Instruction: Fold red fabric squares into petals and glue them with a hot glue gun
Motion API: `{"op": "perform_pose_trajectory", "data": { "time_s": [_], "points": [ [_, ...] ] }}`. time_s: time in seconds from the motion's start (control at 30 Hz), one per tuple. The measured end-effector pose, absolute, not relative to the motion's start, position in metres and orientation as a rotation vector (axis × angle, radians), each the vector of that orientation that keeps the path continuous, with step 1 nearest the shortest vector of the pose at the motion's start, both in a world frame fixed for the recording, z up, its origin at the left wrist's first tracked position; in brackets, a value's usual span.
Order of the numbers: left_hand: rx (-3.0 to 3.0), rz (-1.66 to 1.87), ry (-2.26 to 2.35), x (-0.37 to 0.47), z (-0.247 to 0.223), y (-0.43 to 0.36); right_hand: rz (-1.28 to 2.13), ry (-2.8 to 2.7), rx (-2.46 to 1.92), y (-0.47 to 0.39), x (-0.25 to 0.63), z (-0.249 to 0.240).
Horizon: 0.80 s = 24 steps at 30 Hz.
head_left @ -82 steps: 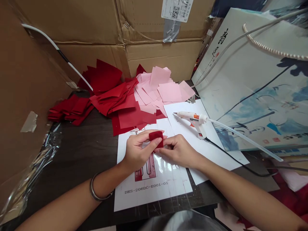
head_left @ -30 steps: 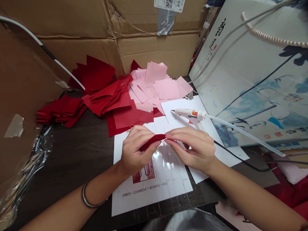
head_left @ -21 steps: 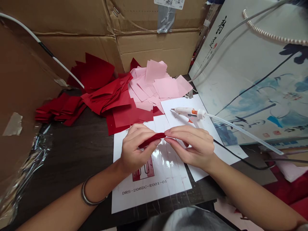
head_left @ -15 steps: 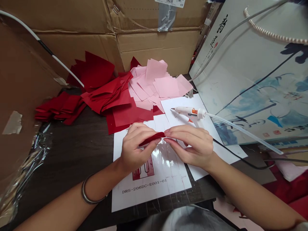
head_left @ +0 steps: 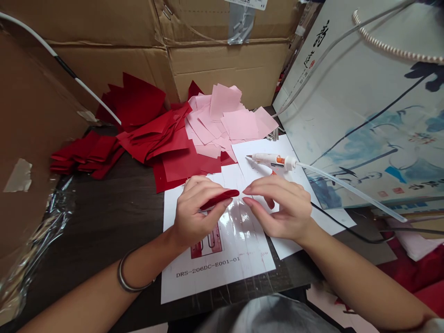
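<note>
My left hand [head_left: 197, 210] pinches a folded red fabric piece [head_left: 220, 198] between thumb and fingers, above the printed white sheet [head_left: 243, 273]. The folded end of the piece sticks out past the fingertips toward the right. Close to that end, my right hand [head_left: 279, 203] has its thumb and forefinger apart, with a small gap to the fabric and nothing visible between them. Behind the right hand, a white glue gun [head_left: 272, 161] with a long clear glue stick [head_left: 350, 190] lies on another white sheet [head_left: 239, 150].
Pink squares [head_left: 239, 126] and red pieces [head_left: 152, 138] are heaped at the back. Folded red pieces [head_left: 88, 155] lie at the left. Cardboard [head_left: 225, 69] walls the back; a white printed box [head_left: 364, 115] stands right. A black cord [head_left: 343, 229] runs past my right forearm.
My right hand has let go of the folded red piece's end and moved slightly right, its fingertips parting. My left hand stays in place, still gripping the piece.
</note>
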<state>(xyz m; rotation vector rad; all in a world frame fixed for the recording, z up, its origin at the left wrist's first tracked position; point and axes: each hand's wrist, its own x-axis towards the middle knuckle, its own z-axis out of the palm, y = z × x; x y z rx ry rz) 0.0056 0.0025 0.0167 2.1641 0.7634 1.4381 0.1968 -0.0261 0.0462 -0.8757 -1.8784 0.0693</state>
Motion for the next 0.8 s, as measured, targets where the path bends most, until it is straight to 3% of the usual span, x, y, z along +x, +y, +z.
{"op": "perform_pose_trajectory", "data": {
  "time_s": [0.23,0.8],
  "points": [
    [2.141,1.429,0.755,0.007,0.016,0.003,0.4,-1.784,-0.945,-0.027,0.193,0.044],
    [2.124,1.499,0.729,0.007,0.012,0.001,0.247,-1.707,-0.959,-0.031,0.191,0.038]
  ]
}}
